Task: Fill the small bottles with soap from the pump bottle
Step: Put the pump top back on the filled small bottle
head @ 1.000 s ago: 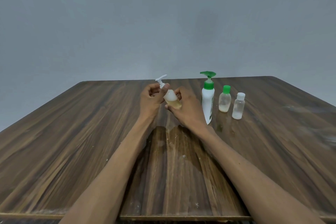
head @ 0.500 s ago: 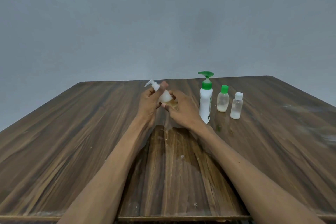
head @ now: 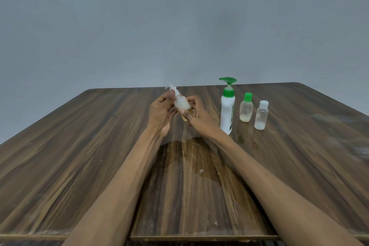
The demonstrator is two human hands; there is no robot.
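Above the table's middle I hold a small clear bottle [head: 181, 104] with a white pump top, tilted to the left, with yellowish liquid at its lower end. My left hand [head: 161, 112] grips its neck just under the pump head. My right hand [head: 196, 117] grips its lower body. To the right stands the white pump bottle [head: 227, 110] with a green pump. Beside it stand a small bottle with a green cap [head: 246, 108] and a small bottle with a white cap [head: 261, 116], each with a little pale liquid at the bottom.
The wooden table [head: 79, 156] runs to a grey wall behind. A wet patch [head: 191, 156] darkens the wood under my forearms, and pale smears [head: 359, 152] mark the right side.
The small pump-top bottle tipped further left and then came partly back up, while my left hand shifted its grip around the pump neck. The three standing bottles have not moved.
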